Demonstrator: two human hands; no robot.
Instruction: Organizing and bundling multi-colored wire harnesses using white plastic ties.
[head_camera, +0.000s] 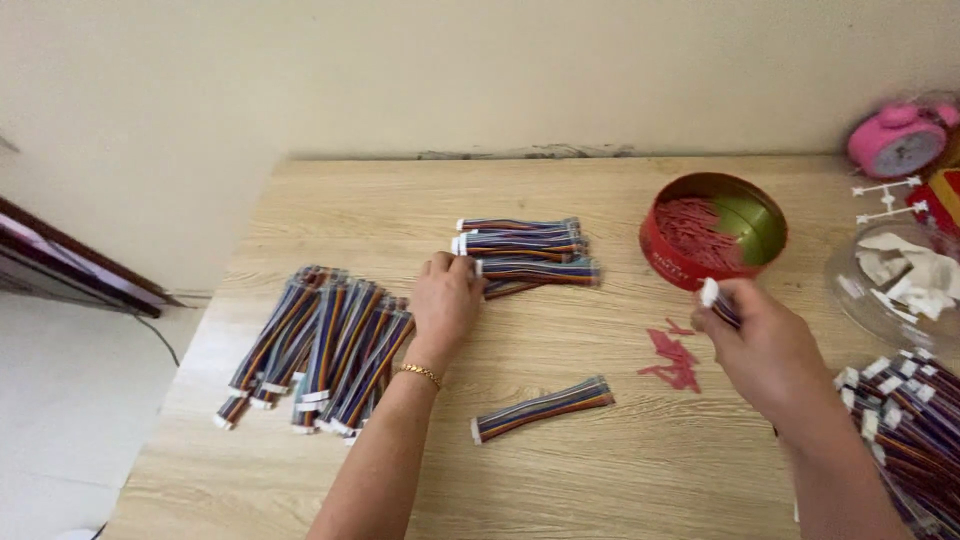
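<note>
Nearest thing is 1 loose rainbow ribbon cable bundle (543, 407) lying alone on the wooden bench (620, 470), white connector end pointing left. Off at the near right edge there's a big heap of unsorted cables (905, 420) with white plugs sticking up.

The right hand (765, 345) is raised a bit over the bench, forearm coming in from the near right corner, wrist bent so the knuckles face the camera. Its fingers (722, 300) are clenched round a cable bundle (716, 300); only the white connector tip and a short bit of wire show. Just left of it are some scattered red twist ties (673, 358).

The left hand (445, 300), with a gold bracelet (421, 373) on the wrist, reaches straight away from the body, palm down, fingers curled onto the near-left end of the stacked bundles (525, 250) in the middle of the bench. I can't tell if it's really gripping or just pressing them. Left of that arm is a fanned row of finished bundles (315, 350).

My take for doing this bit well: keep the connector ends flush, steady the stack with the left so it doesn't slide.

Further back right: round red tin (712, 232) holding more red ties, a clear tub (895, 280) with white scraps, and a pink alarm clock (898, 138) against the wall.
</note>
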